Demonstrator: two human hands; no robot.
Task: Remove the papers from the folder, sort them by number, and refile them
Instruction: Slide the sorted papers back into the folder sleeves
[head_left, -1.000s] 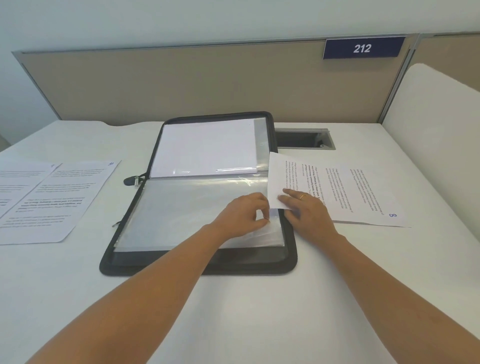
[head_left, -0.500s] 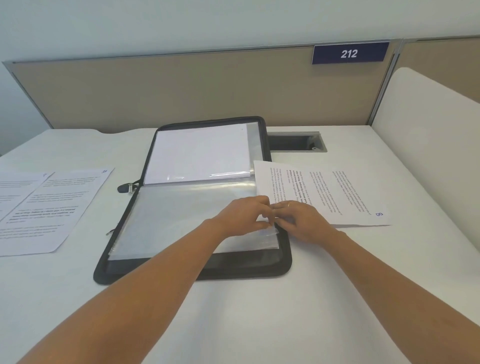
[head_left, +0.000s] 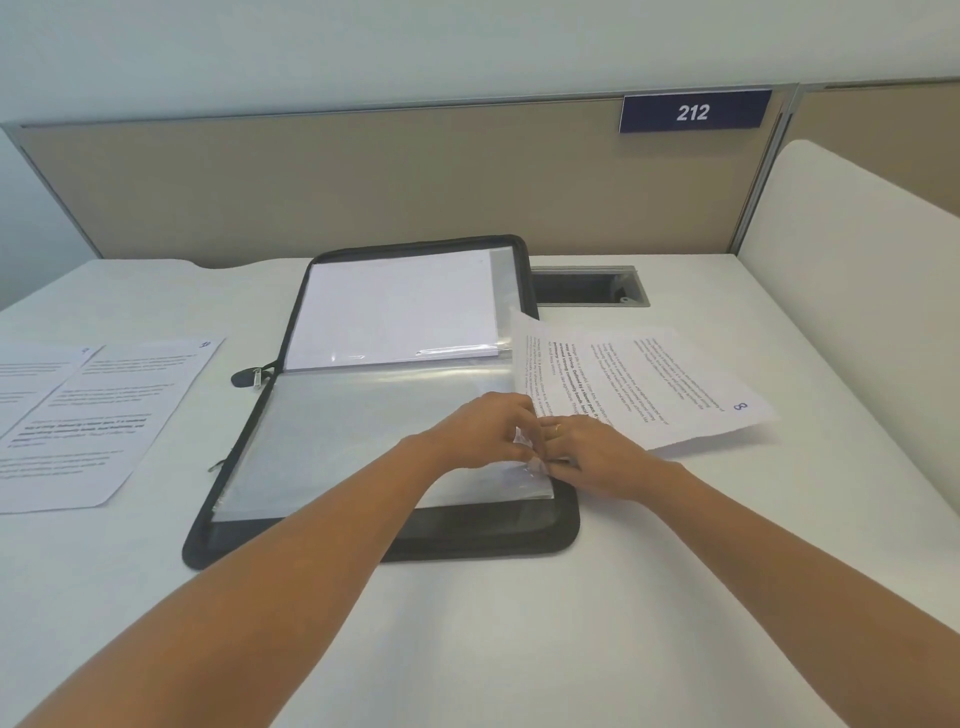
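Note:
A black zip folder (head_left: 363, 545) lies open on the white desk, with clear plastic sleeves (head_left: 353, 441) on its near half and a blank white sheet (head_left: 395, 312) in a sleeve on the far half. My left hand (head_left: 483, 431) and my right hand (head_left: 597, 457) meet at the right edge of the near sleeve, both pinching the plastic there. A printed paper marked 8 (head_left: 649, 384) lies to the right of the folder, its near edge under my right hand.
Two printed papers (head_left: 98, 415) lie side by side on the desk at the left. A cable slot (head_left: 587, 286) is cut into the desk behind the folder. A beige partition with a sign reading 212 (head_left: 693, 111) closes the back.
My right hand has come off the paper marked 8 and moved left to the sleeve's edge, joining my left hand. Both now pinch the plastic.

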